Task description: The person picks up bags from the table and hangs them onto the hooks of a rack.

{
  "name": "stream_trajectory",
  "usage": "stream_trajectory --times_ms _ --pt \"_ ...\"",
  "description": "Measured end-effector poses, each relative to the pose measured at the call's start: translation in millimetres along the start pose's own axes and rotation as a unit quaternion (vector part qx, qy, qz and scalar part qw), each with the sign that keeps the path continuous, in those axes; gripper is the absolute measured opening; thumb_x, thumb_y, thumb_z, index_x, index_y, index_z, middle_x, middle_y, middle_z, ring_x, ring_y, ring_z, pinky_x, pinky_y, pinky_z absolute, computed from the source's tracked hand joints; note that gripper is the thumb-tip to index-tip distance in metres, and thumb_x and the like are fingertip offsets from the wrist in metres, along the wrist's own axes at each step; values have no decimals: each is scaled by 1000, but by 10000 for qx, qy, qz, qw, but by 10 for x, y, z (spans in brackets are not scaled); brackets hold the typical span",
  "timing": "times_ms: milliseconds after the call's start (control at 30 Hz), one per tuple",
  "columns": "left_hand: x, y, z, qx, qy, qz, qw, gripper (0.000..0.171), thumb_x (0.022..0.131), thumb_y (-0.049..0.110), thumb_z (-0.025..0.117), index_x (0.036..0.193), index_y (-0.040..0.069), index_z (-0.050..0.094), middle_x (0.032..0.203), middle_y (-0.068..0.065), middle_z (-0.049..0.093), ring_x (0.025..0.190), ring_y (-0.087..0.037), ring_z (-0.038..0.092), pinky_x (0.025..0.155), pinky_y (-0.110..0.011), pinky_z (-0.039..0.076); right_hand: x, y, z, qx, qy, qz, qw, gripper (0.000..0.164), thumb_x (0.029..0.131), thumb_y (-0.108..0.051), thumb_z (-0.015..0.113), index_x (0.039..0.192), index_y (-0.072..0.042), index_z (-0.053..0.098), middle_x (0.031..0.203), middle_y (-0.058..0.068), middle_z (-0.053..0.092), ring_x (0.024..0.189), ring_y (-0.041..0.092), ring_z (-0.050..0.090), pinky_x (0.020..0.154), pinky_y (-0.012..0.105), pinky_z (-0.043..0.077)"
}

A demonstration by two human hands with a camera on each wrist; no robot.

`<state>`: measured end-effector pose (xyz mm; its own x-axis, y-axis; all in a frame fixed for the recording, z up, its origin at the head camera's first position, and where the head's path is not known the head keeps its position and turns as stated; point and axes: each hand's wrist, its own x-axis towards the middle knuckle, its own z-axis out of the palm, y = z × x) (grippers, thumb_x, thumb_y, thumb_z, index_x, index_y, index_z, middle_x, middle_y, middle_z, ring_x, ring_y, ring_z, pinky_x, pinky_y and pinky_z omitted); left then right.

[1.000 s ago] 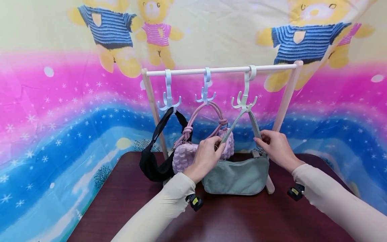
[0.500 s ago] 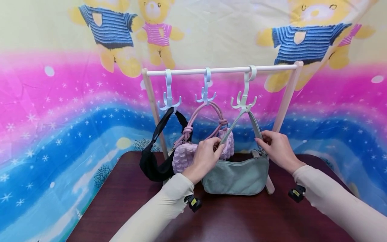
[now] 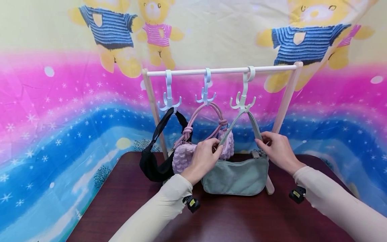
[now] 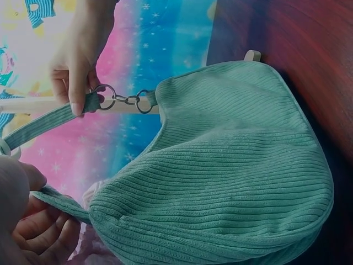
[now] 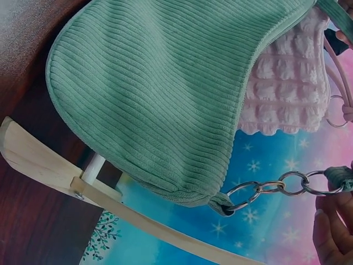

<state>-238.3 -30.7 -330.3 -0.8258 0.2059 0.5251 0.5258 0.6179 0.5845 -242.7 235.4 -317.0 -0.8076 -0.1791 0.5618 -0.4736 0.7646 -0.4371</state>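
A green corduroy shoulder bag (image 3: pixel 237 178) hangs by its strap (image 3: pixel 254 125) from the pale green multi-prong hook (image 3: pixel 242 101) at the right of the rack. My left hand (image 3: pixel 205 154) pinches the strap's left side just above the bag. On the other side, my right hand (image 3: pixel 278 149) pinches the strap near its lower end. In the right wrist view, a metal ring chain (image 5: pixel 276 186) links that strap end to the bag's corner. The left wrist view shows the bag's ribbed face (image 4: pixel 231 160) with both hands along its strap.
A wooden rack (image 3: pixel 223 70) stands on the dark red table (image 3: pixel 211 218). On blue hooks left of the green bag hang a puffy pink bag (image 3: pixel 182 158), partly behind my left hand, and a black bag (image 3: pixel 154 168). A printed bear curtain (image 3: pixel 75 101) is behind.
The pale green hook and the strap's top have shifted slightly to the left. Both hands keep their hold on the strap, nearly still.
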Motion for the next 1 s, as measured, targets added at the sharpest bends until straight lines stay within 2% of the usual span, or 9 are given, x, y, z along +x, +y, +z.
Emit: stream_trajectory --times_ms 500,1000 --pt "-31 -5 -21 -77 100 -125 9998 14 98 23 66 103 15 76 85 3 72 67 -7 58 61 -21 46 -10 8 23 -74 -100 41 9999 19 97 -17 68 109 -3 72 84 10 72 68 21 68 53 25 50" --pt "-37 3 -30 207 329 -84 9992 9 97 23 68 98 17 74 84 3 69 64 -7 55 56 -20 42 -23 34 52 -187 -102 47 9998 20 97 -22 69 109 -6 73 86 8 74 66 15 66 52 25 49"
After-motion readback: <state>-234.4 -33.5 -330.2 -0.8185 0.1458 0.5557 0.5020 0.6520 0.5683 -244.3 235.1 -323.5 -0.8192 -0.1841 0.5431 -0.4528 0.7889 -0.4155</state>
